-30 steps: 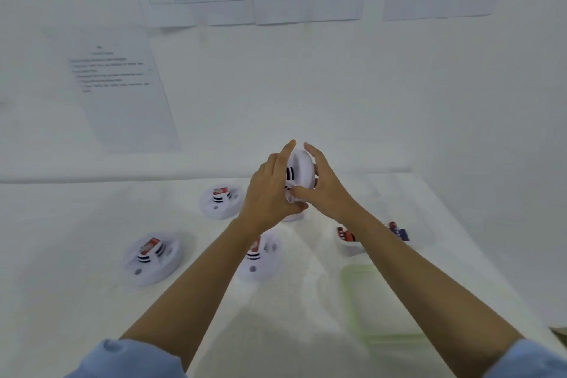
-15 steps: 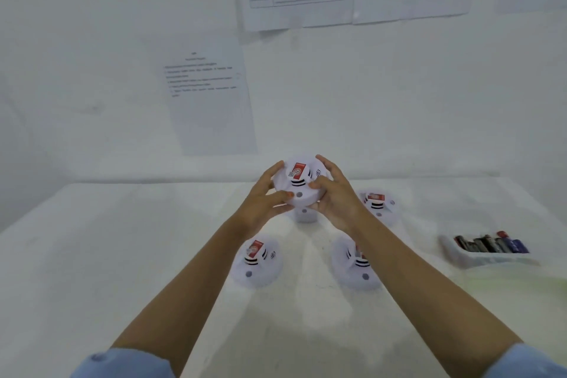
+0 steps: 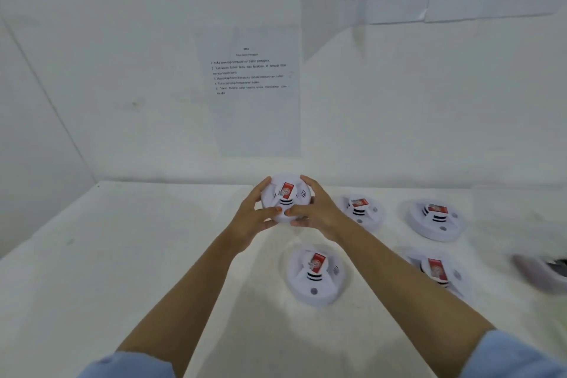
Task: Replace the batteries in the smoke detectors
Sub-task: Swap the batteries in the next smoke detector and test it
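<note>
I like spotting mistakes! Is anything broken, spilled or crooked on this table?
Nothing stands out. The left hand and right hand hold one smoke detector; the four other detectors lie flat and face up on the table, none visibly cracked or tipped. The blurred thing at the right edge is too unclear to judge.

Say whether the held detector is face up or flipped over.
Face up: the detector shows its red label to the camera; left hand and right hand grip its rim.
</note>
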The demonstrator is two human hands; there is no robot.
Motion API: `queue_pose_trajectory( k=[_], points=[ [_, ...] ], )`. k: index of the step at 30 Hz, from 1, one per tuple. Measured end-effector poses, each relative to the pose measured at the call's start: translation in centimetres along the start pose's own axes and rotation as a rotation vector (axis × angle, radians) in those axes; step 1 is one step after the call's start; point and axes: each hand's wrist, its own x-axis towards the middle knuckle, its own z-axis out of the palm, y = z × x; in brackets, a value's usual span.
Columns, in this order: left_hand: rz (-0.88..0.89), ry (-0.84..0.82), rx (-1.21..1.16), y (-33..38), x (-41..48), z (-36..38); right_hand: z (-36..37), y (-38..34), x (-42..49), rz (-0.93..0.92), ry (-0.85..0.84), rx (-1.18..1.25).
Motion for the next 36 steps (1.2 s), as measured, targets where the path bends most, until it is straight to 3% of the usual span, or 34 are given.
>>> queue_pose_trajectory(
  k=[4,8,12,18,23,36],
  points=[
    [-0.039,-0.016,0.037,-1.1,0.7,-2.8,2.6,1.4,1.7,-0.024,0.064,-0.074],
    [-0.03,-0.006,0.054,-2.2,0.8,-4.0,4.2,1.2,1.1,-0.164,0.097,-0.28],
    [0.0,-0.008,0.075,-2.8,1.1,-4.4,4.5,1.6,1.7,-0.16,0.143,-0.398],
    [0.032,-0.05,0.117,-3.1,1.5,-4.7,4.3,2.2,2.1,-0.111,0.144,-0.425],
    [0.053,-0.069,0.144,-3.4,1.7,-4.8,4.0,2.6,2.6,0.0,0.121,-0.289],
    [0.061,-0.08,0.125,-3.7,2.0,-5.0,3.9,2.9,2.6,0.027,0.109,-0.252]
  ],
)
